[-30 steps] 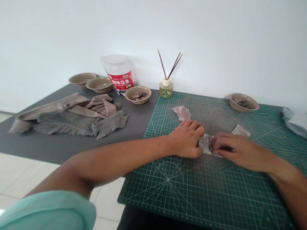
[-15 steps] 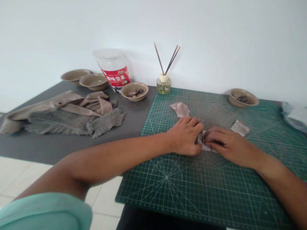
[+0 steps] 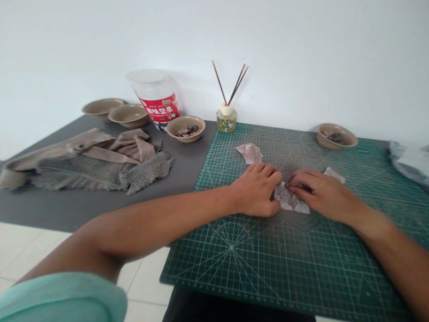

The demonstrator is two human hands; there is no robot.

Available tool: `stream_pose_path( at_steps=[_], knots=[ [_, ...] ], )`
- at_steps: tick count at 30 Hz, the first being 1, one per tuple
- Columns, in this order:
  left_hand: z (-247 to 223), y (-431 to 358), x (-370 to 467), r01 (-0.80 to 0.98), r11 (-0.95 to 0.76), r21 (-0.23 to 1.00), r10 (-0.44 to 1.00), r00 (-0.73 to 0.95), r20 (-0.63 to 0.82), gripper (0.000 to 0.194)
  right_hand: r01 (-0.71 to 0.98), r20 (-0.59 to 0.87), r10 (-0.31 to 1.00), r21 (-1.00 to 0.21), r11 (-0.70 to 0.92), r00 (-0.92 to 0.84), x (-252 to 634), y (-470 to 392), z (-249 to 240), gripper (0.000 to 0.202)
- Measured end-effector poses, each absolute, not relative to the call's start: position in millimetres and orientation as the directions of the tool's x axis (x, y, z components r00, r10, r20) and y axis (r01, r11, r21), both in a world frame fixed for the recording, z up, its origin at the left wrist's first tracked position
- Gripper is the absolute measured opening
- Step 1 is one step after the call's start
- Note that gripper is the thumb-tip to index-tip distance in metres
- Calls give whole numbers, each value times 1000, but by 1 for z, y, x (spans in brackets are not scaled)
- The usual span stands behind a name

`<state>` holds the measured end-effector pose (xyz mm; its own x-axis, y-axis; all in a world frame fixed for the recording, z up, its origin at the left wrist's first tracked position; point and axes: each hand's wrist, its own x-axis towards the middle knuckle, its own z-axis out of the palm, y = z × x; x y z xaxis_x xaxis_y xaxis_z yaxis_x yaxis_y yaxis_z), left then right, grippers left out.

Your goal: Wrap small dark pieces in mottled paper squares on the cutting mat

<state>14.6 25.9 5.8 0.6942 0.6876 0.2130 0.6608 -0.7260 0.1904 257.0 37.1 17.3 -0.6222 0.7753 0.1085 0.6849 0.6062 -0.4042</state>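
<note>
A small pale piece of cloth (image 3: pixel 292 200) with a mottled grey-brown surface lies on the green cutting mat (image 3: pixel 268 264). Curled at its left edge is my left hand (image 3: pixel 258 190), closed, with thumb and fingers on that edge. My right hand (image 3: pixel 323 194) is over the upper right of the cloth, thumb and fingertips pinched together; what is between them is too small to make out. A pinkish cloth piece (image 3: pixel 250 153) lies just beyond my left hand. Another pale piece (image 3: pixel 335 175) is partly hidden behind my right hand.
Bowls with dark bits stand at the mat's far right (image 3: pixel 337 136) and left of it (image 3: pixel 186 129). A reed diffuser (image 3: pixel 227 118), a clear tub with a red label (image 3: pixel 161 107), two more bowls (image 3: pixel 129 116) and crumpled grey-brown fabric (image 3: pixel 90 165) sit around. A plastic bag (image 3: pixel 409 163) lies far right.
My right hand has shifted slightly up and off the cloth, so more of the cloth's mottled surface shows. My left hand has stayed at its left edge.
</note>
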Motion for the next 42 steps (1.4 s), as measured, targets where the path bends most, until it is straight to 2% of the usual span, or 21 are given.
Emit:
stream_pose_path(
  at_steps=[2,5,7,13,15,18,20,24,26,30,36,42],
  knots=[
    [6,26,15,661,-726,192,688,695,210,39,705,85,784,-385,595,-615,262,40,20,11],
    [5,26,15,655,-729,197,684,699,210,41,633,-20,704,-457,625,-710,264,34,23,13],
    [5,26,15,653,-731,198,682,699,215,42,588,-40,660,-495,639,-751,260,29,22,16],
    [4,26,15,662,-725,187,688,693,216,40,713,71,784,-372,595,-617,265,35,18,15],
    [4,26,15,661,-726,191,688,694,214,40,693,25,757,-384,611,-653,267,33,20,15],
    [4,26,15,653,-730,199,683,696,221,41,588,-18,661,-476,655,-750,260,24,21,18],
    [4,26,15,650,-733,203,681,697,225,40,575,33,665,-470,669,-746,256,23,19,19],
    [4,26,15,651,-730,209,683,697,217,39,700,155,779,-357,618,-608,260,32,16,14],
    [4,27,15,653,-727,211,686,696,211,40,686,123,770,-382,620,-626,263,33,17,13],
    [4,27,16,649,-730,216,683,698,213,41,574,49,672,-476,666,-739,256,24,17,15],
    [5,27,16,659,-722,209,691,692,208,41,706,175,799,-387,593,-576,253,30,15,11],
    [5,27,17,656,-722,220,692,691,208,40,578,110,687,-456,677,-718,246,26,15,15]
  ],
)
